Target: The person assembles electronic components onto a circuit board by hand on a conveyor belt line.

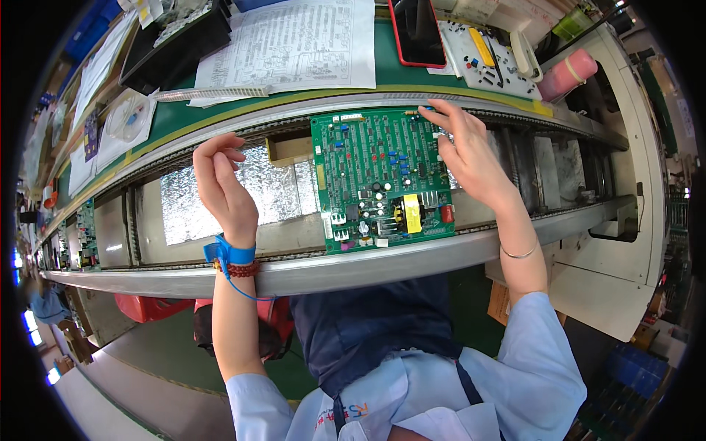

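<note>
Two long, silvery metal conveyor rails (382, 264) curve across the view, nearest the person's body. Beyond them stretches a green-topped table (390, 77), carrying a broad white paper sheet of printed diagrams (309, 51). Between the rails, on the left, lies a shiny, crinkled silver foil sheet (209, 198). Just right of it, a green, nearly square circuit board (382, 173) spans the gap between the rails, crowded with small components. A black plastic bin (180, 51) stands at the table's far left.

As for the hands, the left hand (226, 184) hangs above the foil, apart from the board, its fingers loosely curled around nothing visible. The right hand (471, 151) has fingers and thumb spread over the board's upper right edge; whether they touch it, I cannot tell.

Smaller still are a red-edged black phone (418, 33) on the table, a blue wrist strap (239, 253) on the left wrist, the board's yellow-wrapped transformer (412, 213) and its glossy red block (447, 214).
</note>
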A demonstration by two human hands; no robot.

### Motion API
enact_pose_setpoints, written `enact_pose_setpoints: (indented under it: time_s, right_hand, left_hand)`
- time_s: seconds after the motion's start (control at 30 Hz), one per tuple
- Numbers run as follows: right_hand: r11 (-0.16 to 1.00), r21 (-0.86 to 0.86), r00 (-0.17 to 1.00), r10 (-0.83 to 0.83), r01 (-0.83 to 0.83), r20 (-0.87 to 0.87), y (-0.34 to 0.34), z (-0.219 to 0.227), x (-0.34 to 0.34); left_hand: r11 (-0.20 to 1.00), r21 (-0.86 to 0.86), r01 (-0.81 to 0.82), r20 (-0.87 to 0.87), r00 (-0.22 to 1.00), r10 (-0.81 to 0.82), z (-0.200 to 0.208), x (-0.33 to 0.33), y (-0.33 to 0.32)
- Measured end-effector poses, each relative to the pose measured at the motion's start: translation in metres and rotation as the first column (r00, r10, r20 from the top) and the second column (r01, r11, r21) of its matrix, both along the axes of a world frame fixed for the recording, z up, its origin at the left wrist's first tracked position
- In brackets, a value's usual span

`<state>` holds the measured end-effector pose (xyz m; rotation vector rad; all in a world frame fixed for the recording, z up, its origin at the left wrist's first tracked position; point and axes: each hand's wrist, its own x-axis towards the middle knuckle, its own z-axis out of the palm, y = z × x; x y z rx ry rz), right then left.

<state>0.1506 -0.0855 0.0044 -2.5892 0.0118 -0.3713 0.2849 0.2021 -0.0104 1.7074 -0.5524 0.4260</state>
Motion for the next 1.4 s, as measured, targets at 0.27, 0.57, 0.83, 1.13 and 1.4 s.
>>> enact_pose_setpoints:
  time_s: [0.27,0.57,0.83,1.13,1.4]
  right_hand:
    - [0.988,0.145,0.997,0.052,-0.061,0.064,0.003,0.002,-0.001]
    - [0.947,0.135,0.956,0.291,-0.291,0.019,0.019,-0.002,0.007]
    - [0.960,0.146,0.971,0.238,-0.239,0.024,0.017,-0.004,0.008]
    - [0.959,0.274,0.993,0.044,-0.073,0.109,0.009,-0.003,0.012]
    - [0.892,0.451,0.988,-0.065,-0.007,0.143,0.006,-0.006,0.020]
  left_hand:
    - [0.999,0.036,-0.014,0.023,1.000,0.013,-0.003,0.005,0.001]
    - [0.999,0.037,0.016,-0.007,1.000,-0.016,-0.004,0.008,0.005]
    - [0.999,0.036,0.014,-0.029,0.999,-0.013,-0.007,0.014,0.010]
    - [0.998,0.069,-0.015,-0.033,0.999,0.017,-0.007,0.020,0.016]
    - [0.975,0.216,-0.057,0.086,0.995,0.040,0.000,0.019,0.027]
